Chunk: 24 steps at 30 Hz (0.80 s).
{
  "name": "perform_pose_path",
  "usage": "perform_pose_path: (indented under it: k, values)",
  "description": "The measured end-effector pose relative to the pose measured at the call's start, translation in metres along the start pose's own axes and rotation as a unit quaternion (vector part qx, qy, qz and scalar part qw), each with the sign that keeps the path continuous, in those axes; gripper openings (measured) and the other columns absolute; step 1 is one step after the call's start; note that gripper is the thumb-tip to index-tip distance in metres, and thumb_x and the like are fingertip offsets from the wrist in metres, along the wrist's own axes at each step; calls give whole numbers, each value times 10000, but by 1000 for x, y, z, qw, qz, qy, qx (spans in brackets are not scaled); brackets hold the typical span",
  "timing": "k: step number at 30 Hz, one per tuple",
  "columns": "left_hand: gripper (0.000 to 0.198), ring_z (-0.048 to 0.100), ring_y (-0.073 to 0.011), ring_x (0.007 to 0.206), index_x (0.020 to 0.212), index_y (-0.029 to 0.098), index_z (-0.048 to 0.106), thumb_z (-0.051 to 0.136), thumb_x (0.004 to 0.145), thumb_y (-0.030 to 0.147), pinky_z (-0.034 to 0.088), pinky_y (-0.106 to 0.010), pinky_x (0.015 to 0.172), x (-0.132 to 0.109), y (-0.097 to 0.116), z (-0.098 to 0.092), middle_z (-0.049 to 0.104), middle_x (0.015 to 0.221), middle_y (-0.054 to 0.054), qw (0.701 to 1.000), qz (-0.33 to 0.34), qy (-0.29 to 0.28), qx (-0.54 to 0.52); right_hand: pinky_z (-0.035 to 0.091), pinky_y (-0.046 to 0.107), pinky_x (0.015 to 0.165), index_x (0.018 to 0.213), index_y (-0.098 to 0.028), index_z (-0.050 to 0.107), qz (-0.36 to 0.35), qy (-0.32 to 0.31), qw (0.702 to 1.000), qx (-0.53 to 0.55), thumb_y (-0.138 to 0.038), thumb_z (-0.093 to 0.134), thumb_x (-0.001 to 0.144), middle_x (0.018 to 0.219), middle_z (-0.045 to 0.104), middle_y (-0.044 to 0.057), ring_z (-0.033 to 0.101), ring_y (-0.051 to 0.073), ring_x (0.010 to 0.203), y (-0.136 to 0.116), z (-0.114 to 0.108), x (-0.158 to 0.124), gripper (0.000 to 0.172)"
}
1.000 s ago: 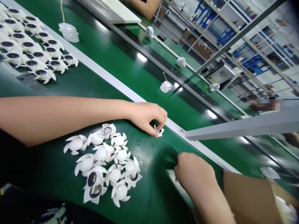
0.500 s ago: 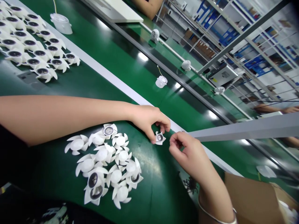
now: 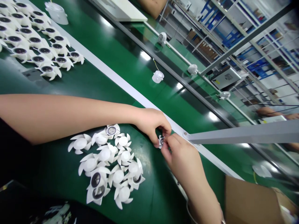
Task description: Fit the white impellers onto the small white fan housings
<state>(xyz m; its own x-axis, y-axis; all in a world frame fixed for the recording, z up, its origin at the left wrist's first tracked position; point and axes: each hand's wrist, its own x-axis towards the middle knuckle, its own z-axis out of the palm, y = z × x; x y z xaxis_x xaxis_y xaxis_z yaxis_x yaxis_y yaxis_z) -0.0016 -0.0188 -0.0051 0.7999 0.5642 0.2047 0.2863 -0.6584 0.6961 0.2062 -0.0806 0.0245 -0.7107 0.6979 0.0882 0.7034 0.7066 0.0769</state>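
Left hand (image 3: 150,126) and right hand (image 3: 179,155) together, fingertips of both clamped on a small white plastic fan-shaped part with a dark round centre (image 3: 161,141), just beside a pale grey metal rail (image 3: 121,81). Loose pile of white plastic petal-bladed parts (image 3: 105,165) just left of the hands, some dark centres up, on a glossy green conveyor belt (image 3: 151,174). Neat rows of black-centred white parts (image 3: 39,46) upper left. Small white round housing with yellow wire (image 3: 158,76) on the belt beyond the rail. Brown cardboard box (image 3: 247,202) lower right; blue-and-white metal shelving (image 3: 245,53) behind.
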Motion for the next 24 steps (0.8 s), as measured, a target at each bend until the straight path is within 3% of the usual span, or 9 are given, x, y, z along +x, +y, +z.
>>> perform_pose_path:
  k: [8, 12, 15, 18, 21, 24]
  values:
    - [322, 644, -171, 942, 924, 276, 715, 841, 650, 389, 431, -256, 748, 0, -1, 0, 747, 991, 46, 1000, -6, -6, -12, 280, 297, 556, 764, -163, 633, -60, 23, 992, -112, -137, 484, 904, 659, 597, 47, 524, 162, 565, -24, -6, -6, 206]
    - [355, 647, -167, 940, 965, 273, 716, 844, 650, 375, 444, -248, 758, -1, -2, -1, 741, 992, 32, 1000, -12, -7, -18, 249, 297, 527, 743, -197, 642, 8, 0, 995, -99, -210, 475, 909, 669, 627, 46, 501, 147, 522, -15, -25, -14, 235]
    - [377, 649, -163, 926, 988, 273, 718, 848, 647, 370, 448, -249, 753, -1, -4, -2, 736, 994, 23, 1000, -9, -10, -19, 284, 305, 535, 713, -217, 638, 173, -23, 979, -103, -320, 474, 885, 680, 646, 69, 487, 164, 509, 25, -49, -26, 259]
    - [376, 651, -172, 929, 984, 279, 720, 847, 645, 380, 448, -259, 748, -1, -6, -3, 737, 1000, 19, 1000, -1, -9, -25, 311, 323, 529, 625, -237, 612, 327, -115, 934, -83, -383, 492, 845, 560, 582, 60, 465, 186, 481, 87, -57, -36, 290]
    - [375, 650, -177, 925, 977, 284, 716, 846, 646, 399, 448, -268, 763, -1, -7, -2, 737, 992, 19, 999, 3, -8, -35, 345, 352, 565, 698, -214, 672, 416, -83, 902, -78, -371, 513, 807, 616, 614, 101, 476, 216, 517, 142, -35, -41, 249]
    - [363, 650, -171, 916, 965, 278, 713, 847, 648, 395, 443, -265, 772, -1, -7, -2, 734, 976, 23, 999, 5, -4, -34, 369, 377, 608, 753, -146, 707, 470, -39, 878, -80, -370, 476, 827, 700, 654, 170, 540, 266, 608, 174, 4, -43, 331]
